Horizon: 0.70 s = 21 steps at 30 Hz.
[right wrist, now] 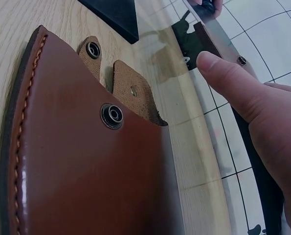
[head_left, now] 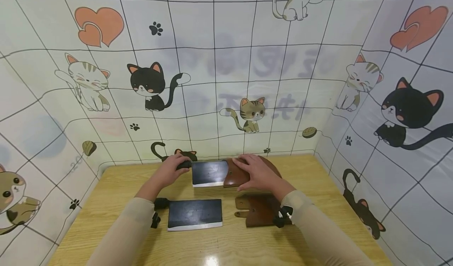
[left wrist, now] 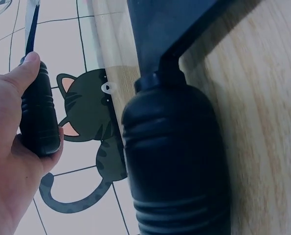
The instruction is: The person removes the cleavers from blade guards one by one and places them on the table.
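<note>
My left hand (head_left: 171,171) grips the black handle (left wrist: 40,112) of a cleaver at the back of the table. The dark blade (head_left: 209,172) with its bright edge points right, its far part hidden inside a brown leather sheath (head_left: 231,177). My right hand (head_left: 260,173) holds that sheath, thumb along its near side. Closer to me lies a second cleaver (head_left: 194,214), its black handle (left wrist: 174,147) large in the left wrist view. A second brown sheath (right wrist: 96,147) with stitching, snap studs and two straps lies below my right forearm.
The wooden table (head_left: 226,246) meets a cat-patterned tiled sheet (head_left: 198,120) at the back, close behind both hands. The same sheet rises along the left and right sides. Dark devices are strapped at both wrists.
</note>
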Each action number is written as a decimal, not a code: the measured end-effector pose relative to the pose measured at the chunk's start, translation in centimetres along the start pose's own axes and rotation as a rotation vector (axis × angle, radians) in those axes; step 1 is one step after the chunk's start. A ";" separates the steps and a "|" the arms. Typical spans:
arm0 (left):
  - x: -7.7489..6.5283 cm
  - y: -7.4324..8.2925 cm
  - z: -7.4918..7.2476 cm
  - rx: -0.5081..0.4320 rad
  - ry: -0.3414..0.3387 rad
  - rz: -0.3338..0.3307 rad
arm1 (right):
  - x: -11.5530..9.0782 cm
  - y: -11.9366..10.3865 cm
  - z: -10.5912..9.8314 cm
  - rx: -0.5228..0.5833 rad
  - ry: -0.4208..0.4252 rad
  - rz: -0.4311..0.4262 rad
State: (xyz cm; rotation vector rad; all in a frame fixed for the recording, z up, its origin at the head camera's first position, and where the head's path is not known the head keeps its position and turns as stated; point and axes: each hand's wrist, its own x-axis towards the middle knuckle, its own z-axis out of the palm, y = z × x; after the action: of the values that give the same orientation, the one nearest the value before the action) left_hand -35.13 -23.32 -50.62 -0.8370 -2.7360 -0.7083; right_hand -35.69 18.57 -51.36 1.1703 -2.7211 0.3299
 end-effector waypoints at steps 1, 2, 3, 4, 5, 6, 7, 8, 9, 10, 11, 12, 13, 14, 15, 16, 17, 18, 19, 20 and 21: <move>0.0 0.0 0.0 0.001 0.001 0.008 | 0.0 0.0 0.0 0.003 -0.001 0.000; -0.1 -0.1 0.0 0.002 0.003 0.012 | -0.1 0.0 -0.1 0.006 -0.001 -0.002; -0.1 -0.1 0.0 0.006 0.008 0.018 | -0.1 0.0 -0.1 0.008 -0.002 -0.003; -0.2 -0.2 0.0 0.006 0.012 0.023 | -0.1 0.0 -0.1 0.009 -0.002 -0.001; -0.2 -0.2 0.0 0.002 0.017 0.028 | -0.2 0.0 -0.1 0.013 -0.001 0.001; -0.2 -0.2 0.0 0.004 0.017 0.028 | -0.2 0.0 -0.2 0.020 0.002 0.001; -0.2 -0.3 0.0 0.006 0.015 0.027 | -0.2 -0.1 -0.2 0.026 0.005 0.002; -0.2 -0.3 0.0 0.008 0.015 0.026 | -0.3 -0.1 -0.3 0.030 0.008 0.001; -0.2 -0.3 0.0 0.005 0.016 0.026 | -0.3 -0.1 -0.3 0.031 0.011 0.001; -0.3 -0.3 0.0 0.002 0.017 0.026 | -0.4 -0.1 -0.4 0.032 0.013 0.001; -0.3 -0.3 -0.2 -0.003 0.019 0.029 | -0.4 -0.1 -0.4 0.034 0.014 0.001; -0.4 -0.4 -0.2 -0.006 0.019 0.026 | -0.5 -0.1 -0.4 0.036 0.014 0.003; -0.4 -0.5 -0.1 -0.005 0.022 0.029 | -0.5 -0.1 -0.5 0.033 0.013 0.006; -0.5 -0.6 -0.1 -0.004 0.023 0.028 | -0.6 0.0 -0.5 0.029 0.010 0.011; -0.5 -0.7 -0.1 -0.004 0.019 0.022 | -0.7 0.0 -0.5 0.024 0.008 0.014; -0.6 -0.8 -0.1 0.002 0.016 0.018 | -0.7 0.1 -0.5 0.020 0.007 0.016; -0.7 -0.9 0.0 0.006 0.011 0.013 | -0.8 0.1 -0.5 0.017 0.007 0.015; -0.8 -1.1 0.1 0.009 0.007 0.003 | -0.8 0.2 -0.5 0.012 0.010 0.011; -0.8 -1.1 0.1 0.013 0.006 0.002 | -0.9 0.2 -0.5 0.007 0.013 0.006; -0.9 -1.1 0.0 0.012 0.007 0.000 | -1.0 0.3 -0.6 0.007 0.020 0.000; -0.9 -1.1 0.0 0.011 0.014 0.005 | -1.0 0.3 -0.6 0.004 0.026 -0.007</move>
State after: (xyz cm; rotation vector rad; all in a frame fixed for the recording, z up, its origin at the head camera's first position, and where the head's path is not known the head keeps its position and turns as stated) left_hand -34.98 -24.57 -51.32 -0.8327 -2.7226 -0.6944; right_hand -35.19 19.62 -51.08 1.1681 -2.6952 0.3472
